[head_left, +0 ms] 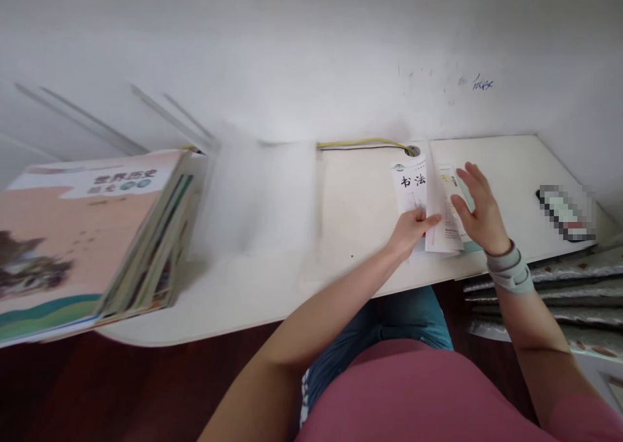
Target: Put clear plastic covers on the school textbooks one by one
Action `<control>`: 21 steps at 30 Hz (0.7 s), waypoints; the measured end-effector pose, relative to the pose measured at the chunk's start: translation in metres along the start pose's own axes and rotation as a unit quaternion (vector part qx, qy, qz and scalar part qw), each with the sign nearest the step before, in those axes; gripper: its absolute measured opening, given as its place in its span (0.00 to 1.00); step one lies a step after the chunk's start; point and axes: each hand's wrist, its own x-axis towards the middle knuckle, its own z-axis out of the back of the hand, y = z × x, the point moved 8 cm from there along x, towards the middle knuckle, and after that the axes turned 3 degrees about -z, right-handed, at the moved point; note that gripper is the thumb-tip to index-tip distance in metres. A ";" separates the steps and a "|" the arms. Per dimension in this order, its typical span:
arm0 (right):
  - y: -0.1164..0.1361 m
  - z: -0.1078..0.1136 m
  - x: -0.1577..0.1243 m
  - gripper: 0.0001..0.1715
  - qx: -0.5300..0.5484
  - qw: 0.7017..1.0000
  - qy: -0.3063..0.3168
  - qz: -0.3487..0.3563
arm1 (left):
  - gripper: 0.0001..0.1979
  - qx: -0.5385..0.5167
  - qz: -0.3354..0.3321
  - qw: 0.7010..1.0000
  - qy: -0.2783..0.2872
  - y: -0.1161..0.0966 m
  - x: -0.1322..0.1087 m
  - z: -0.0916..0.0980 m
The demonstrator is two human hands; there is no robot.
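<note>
Lap first: pink shirt (pixel 413 390) and blue jeans (pixel 399 319) sit at the near edge of the white desk (pixel 360 195), with both forearms reaching forward and to the right. Left hand (pixel 413 229) is clamped, thumb over fingers, on the near edge of the white booklet with black brush characters (pixel 411 185). That booklet lies just beyond this hand, its long axis running from the desk edge toward the wall, tilted slightly left. Right hand (pixel 479 211), with a grey wristband (pixel 509 270) on its wrist, is spread flat with the fingers apart over the pale booklet with yellow and teal print (pixel 444 218). Whether it presses down or hovers, cannot tell. The pale booklet lies right beside the white one and partly under it, on the same axis. Left hand is nearer the white booklet, right hand nearer the pale one. Counts: two booklets for sure, a possible third layer too thin to tell; one dark flat object (pixel 567 211) well off to the right, pixelated; one blurred stack of large picture books (pixel 97 234) far left, number of books unclear. At the back, one yellow cable (pixel 360 143) runs into one round desk hole (pixel 413 150) below the white wall (pixel 292 52).
</note>
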 end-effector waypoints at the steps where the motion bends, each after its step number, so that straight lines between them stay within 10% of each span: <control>1: 0.007 0.010 -0.002 0.32 -0.014 1.000 -0.014 0.000 | 0.22 -0.015 0.002 1.000 0.004 0.002 0.002 -0.005; 5: 0.022 0.024 -0.008 0.31 -0.048 0.998 -0.026 0.010 | 0.20 -0.021 -0.004 0.999 0.034 -0.001 0.006 -0.013; 8: 0.018 -0.004 -0.010 0.32 -0.035 0.997 0.048 0.051 | 0.11 0.156 -0.060 0.986 -0.001 -0.024 0.001 0.016; 15: 0.039 -0.103 -0.027 0.40 -0.068 0.952 0.243 0.175 | 0.17 0.508 -0.140 0.849 -0.023 -0.067 -0.042 0.098; 21: 0.060 -0.126 -0.023 0.32 -0.127 0.937 0.253 0.205 | 0.26 0.687 -0.169 0.706 -0.036 -0.048 -0.065 0.143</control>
